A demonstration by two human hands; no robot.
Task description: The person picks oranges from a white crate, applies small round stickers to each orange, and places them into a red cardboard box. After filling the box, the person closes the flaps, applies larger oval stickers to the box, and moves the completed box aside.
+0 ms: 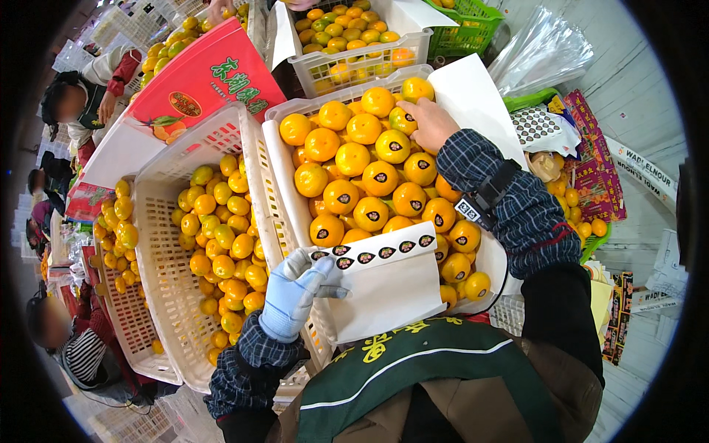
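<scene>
A paper-lined white plastic crate (349, 88) full of orange citrus fruits stands before me. Many fruits, such as one orange fruit (380, 176), bear a small dark oval sticker; those towards the upper left show none. My bare right hand (426, 123) touches a greenish-yellow fruit (402, 120) with a dark sticker near the crate's far end; its fingers are partly bent. My left hand (296, 288), in a pale blue glove, pinches the left edge of a white sticker sheet (388, 299). A row of dark oval stickers runs along the sheet's upper edge, and the sheet lies over the near fruits.
Left stands a white crate (160, 183) of loose citrus, with a red printed cardboard sheet (216, 72) beyond it. Another fruit crate (360, 61) stands at the back. Plastic bags (543, 55) and a sheet of stickers (534, 127) lie right. Several people are at far left.
</scene>
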